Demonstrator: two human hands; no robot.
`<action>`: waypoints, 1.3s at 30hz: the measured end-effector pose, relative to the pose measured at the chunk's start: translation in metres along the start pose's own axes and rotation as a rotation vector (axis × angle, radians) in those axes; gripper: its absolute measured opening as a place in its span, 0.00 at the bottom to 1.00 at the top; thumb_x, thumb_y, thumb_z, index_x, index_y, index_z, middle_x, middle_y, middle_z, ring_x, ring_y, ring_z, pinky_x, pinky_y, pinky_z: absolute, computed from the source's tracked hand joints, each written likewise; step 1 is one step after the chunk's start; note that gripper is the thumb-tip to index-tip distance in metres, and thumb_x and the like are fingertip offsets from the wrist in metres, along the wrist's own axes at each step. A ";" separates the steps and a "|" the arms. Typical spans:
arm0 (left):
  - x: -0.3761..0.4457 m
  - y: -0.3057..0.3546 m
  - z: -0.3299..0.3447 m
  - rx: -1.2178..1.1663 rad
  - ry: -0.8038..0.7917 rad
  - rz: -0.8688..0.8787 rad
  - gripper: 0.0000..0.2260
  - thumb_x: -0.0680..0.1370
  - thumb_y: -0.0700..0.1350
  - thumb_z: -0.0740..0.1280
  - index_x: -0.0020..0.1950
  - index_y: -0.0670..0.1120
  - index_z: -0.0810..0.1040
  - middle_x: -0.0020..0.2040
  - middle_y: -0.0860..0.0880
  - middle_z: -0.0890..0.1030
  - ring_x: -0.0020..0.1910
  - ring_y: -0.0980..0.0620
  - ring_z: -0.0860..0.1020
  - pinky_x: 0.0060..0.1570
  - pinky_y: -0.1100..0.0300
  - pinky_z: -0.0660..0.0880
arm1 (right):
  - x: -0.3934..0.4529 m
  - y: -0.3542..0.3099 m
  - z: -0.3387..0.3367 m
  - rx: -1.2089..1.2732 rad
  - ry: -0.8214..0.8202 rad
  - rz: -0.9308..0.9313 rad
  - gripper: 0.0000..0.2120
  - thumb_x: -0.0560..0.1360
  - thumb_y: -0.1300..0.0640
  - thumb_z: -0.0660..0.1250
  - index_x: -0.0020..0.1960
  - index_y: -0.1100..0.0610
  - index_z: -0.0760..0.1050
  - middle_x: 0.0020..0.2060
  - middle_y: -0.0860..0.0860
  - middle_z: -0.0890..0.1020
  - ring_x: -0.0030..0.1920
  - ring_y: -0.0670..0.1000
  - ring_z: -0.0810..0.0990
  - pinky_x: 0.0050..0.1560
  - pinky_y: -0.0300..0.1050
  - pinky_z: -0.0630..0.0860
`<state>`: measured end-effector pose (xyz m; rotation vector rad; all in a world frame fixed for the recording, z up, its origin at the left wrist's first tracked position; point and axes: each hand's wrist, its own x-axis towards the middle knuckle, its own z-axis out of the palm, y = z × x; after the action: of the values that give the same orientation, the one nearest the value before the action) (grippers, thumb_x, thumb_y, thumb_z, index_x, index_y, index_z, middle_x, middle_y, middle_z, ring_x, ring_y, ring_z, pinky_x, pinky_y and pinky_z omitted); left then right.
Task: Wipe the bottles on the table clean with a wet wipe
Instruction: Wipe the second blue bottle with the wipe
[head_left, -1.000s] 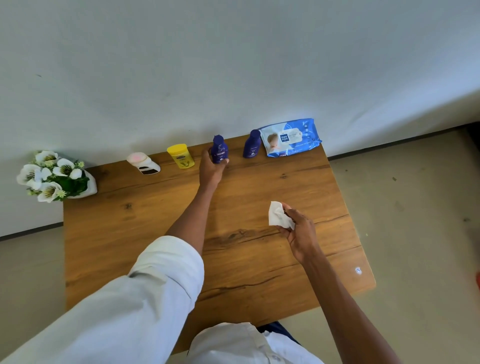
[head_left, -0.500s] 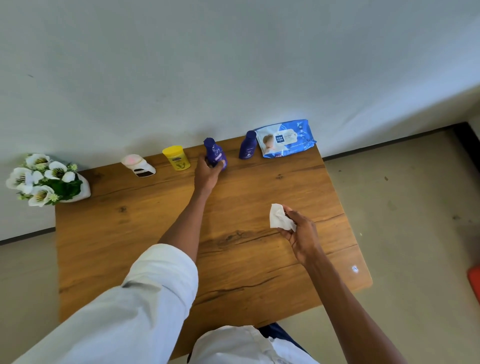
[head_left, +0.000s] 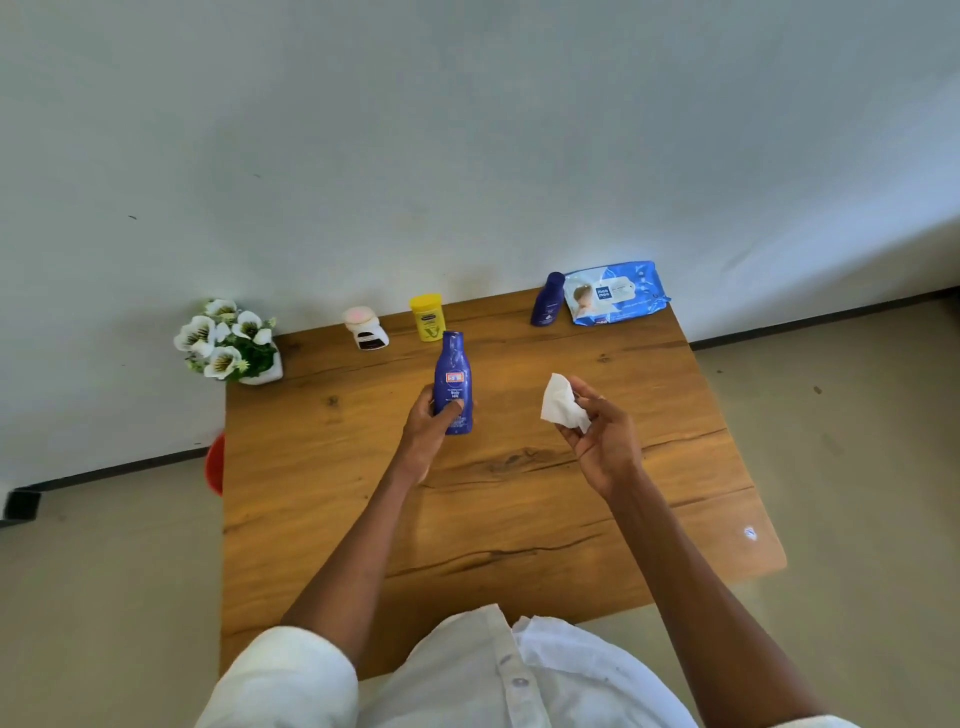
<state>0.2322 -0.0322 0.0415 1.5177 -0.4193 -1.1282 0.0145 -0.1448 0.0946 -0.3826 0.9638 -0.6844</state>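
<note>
Left hand grips a blue bottle by its lower body, upright, lifted over the table centre. Right hand pinches a crumpled wet wipe, near the bottle but apart. Step, as I judge it: bottle presented, wiping not begun. Next calls for bringing the wipe onto the bottle's side. A second blue bottle, yellow jar and white bottle wait along the far edge.

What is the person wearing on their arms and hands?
No gloves, rings or watch can be seen: the left hand and the right hand are both bare, and so are the forearms. The left arm has a white sleeve rolled up near the elbow. It belongs to a white shirt with small round buttons down the front. The right arm shows almost no sleeve in this view.
</note>
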 end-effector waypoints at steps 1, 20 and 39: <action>-0.010 0.002 -0.006 -0.002 -0.007 -0.004 0.16 0.81 0.38 0.67 0.68 0.41 0.72 0.53 0.44 0.84 0.49 0.49 0.84 0.45 0.58 0.80 | -0.003 0.003 0.004 0.018 -0.001 0.001 0.15 0.78 0.64 0.59 0.60 0.61 0.80 0.56 0.57 0.83 0.53 0.54 0.82 0.48 0.42 0.81; -0.147 0.001 -0.094 0.113 0.054 -0.063 0.11 0.81 0.39 0.66 0.63 0.43 0.75 0.46 0.43 0.83 0.36 0.46 0.82 0.32 0.56 0.79 | -0.071 0.116 0.074 -0.371 -0.139 -0.163 0.16 0.80 0.70 0.62 0.64 0.58 0.77 0.61 0.56 0.80 0.56 0.52 0.82 0.54 0.44 0.82; -0.168 0.010 -0.108 0.102 -0.019 -0.020 0.11 0.81 0.42 0.66 0.64 0.46 0.76 0.49 0.40 0.83 0.34 0.44 0.82 0.28 0.55 0.77 | -0.104 0.147 0.097 -1.571 -0.415 -1.055 0.18 0.81 0.62 0.64 0.70 0.57 0.75 0.68 0.54 0.73 0.60 0.50 0.77 0.50 0.43 0.79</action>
<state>0.2440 0.1550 0.1091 1.6035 -0.4821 -1.1526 0.1096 0.0337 0.1246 -2.4287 0.6610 -0.5731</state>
